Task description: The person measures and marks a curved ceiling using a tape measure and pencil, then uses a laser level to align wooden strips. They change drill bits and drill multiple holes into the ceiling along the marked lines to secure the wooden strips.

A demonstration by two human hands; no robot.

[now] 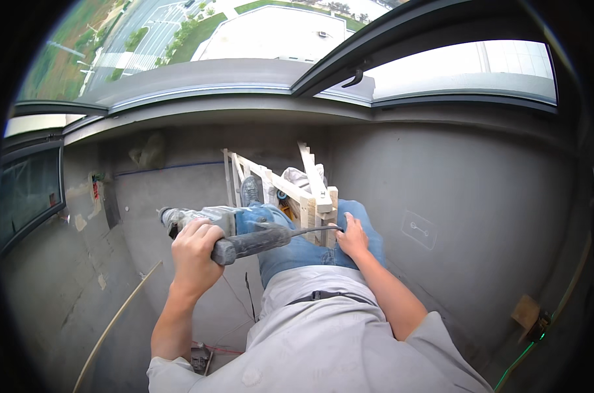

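A dusty rotary hammer drill, blue and grey with a long black handle, lies level across the front of my body at thigh height. My left hand is closed around it toward its left, front part. From the handle's right end runs a black power cord. My right hand pinches that cord beside my right thigh, just right of a pale wooden sawhorse. The sawhorse stands between my legs and reaches toward the far wall. The fingers of my left hand partly hide the drill's casing.
Ahead are a window sill and an open window sash with a black handle. A whitish sack lies behind the sawhorse. At lower left stands a curved yellowish hose. A device with green light is at right.
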